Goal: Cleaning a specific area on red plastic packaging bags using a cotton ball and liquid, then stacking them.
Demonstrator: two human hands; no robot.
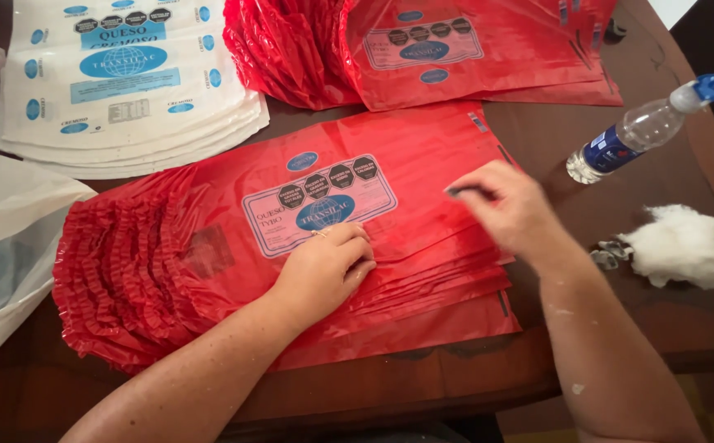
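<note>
A dark brown wooden tabletop (455,385) carries a stack of flat red plastic bags (423,271). The left hand (324,267) lies flat and released on the top bag. The right hand (505,205) pinches a small dark object (458,192), resting on the same stack. Right of this grip lies a clear plastic bottle with a blue cap (644,127); it looks almost empty.

1. A dark brown wooden table (423,385) with a polished, slightly reddish top is seen from above; most of the view is filled by it.
2. The table's near edge is curved, and a rounded profile is shown along it.
3. Its right edge is curved as well, running towards the far right corner.
4. Soft, even light is cast over the tabletop, and faint sheen is seen on the wood.
5. Beyond the far right corner, a small pale patch and a dark area are glimpsed; what they are cannot be told.
</note>
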